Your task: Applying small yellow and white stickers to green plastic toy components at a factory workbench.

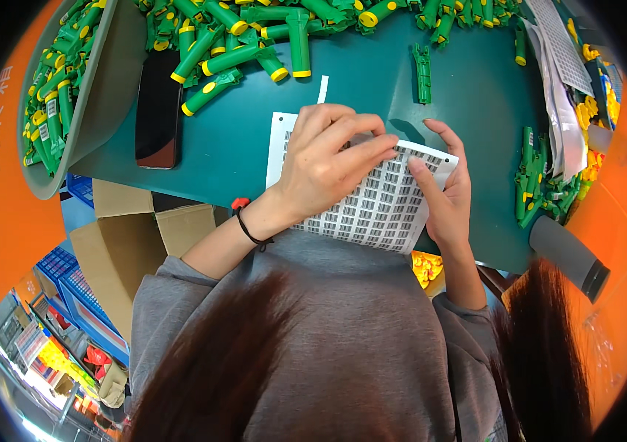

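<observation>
A white sheet of small barcode labels [372, 202] is tilted up in front of me, its lower edge by my grey shirt. My left hand [332, 158] lies across its upper left part, fingers bent and fingertips pressed together at the top edge; whether a loose label is between them is hidden. At the right edge, my right hand [450, 188] grips the sheet, thumb on the printed face and index finger sticking up past the corner. Beyond the sheet lies a single green plastic part [422, 74]. A narrow white strip [323, 89] shows above the sheet's top edge.
Green tubes with yellow caps [254, 51] pile along the far side of the green table [218, 166]. More fill a grey bin [92, 96] at left, beside a black phone [159, 118]. At right are papers [560, 103], green parts [531, 180] and a grey bottle [565, 254].
</observation>
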Motion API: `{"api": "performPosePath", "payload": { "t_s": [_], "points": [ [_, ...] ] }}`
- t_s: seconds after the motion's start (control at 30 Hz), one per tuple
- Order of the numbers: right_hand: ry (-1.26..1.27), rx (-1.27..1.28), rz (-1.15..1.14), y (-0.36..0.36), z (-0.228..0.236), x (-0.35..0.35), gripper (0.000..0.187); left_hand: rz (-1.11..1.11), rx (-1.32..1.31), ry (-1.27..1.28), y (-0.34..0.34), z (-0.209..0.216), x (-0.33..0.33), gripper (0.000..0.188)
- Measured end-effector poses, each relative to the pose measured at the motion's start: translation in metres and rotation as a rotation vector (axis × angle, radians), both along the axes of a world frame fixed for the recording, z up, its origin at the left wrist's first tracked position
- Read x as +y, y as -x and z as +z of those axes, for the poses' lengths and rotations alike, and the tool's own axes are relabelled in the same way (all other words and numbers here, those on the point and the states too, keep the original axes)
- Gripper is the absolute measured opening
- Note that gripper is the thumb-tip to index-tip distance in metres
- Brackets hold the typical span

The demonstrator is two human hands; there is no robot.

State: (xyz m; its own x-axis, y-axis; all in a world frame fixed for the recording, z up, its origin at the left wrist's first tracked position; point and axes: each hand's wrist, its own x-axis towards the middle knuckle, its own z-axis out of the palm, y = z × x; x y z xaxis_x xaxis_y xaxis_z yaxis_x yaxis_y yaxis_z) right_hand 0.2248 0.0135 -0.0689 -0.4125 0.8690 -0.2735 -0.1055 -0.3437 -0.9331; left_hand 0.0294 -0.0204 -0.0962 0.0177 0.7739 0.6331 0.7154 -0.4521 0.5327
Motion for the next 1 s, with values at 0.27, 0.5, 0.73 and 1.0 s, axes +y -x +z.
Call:
{"api": "performPosePath", "payload": {
  "t_s": [0.27,0.5,0.73,1.0],
  "points": [
    [0.092,0.011,-0.053,0.003,0.003,0.0,0.049,0.022,0.134,-0.068,0.002,0.0,-0.005,0.025],
    [0.051,0.009,-0.061,0.004,0.007,-0.005,0.048,0.06,0.052,-0.035,-0.003,0.004,-0.002,0.026],
    [0.015,-0.057,-0.023,0.005,0.014,-0.004,0.047,0.055,0.069,-0.091,0.0,0.002,-0.003,0.023],
    [-0.213,-0.289,0.071,-0.001,0.017,0.012,0.047,-0.03,-0.112,0.011,-0.001,0.003,0.005,0.022]
  ]
}}
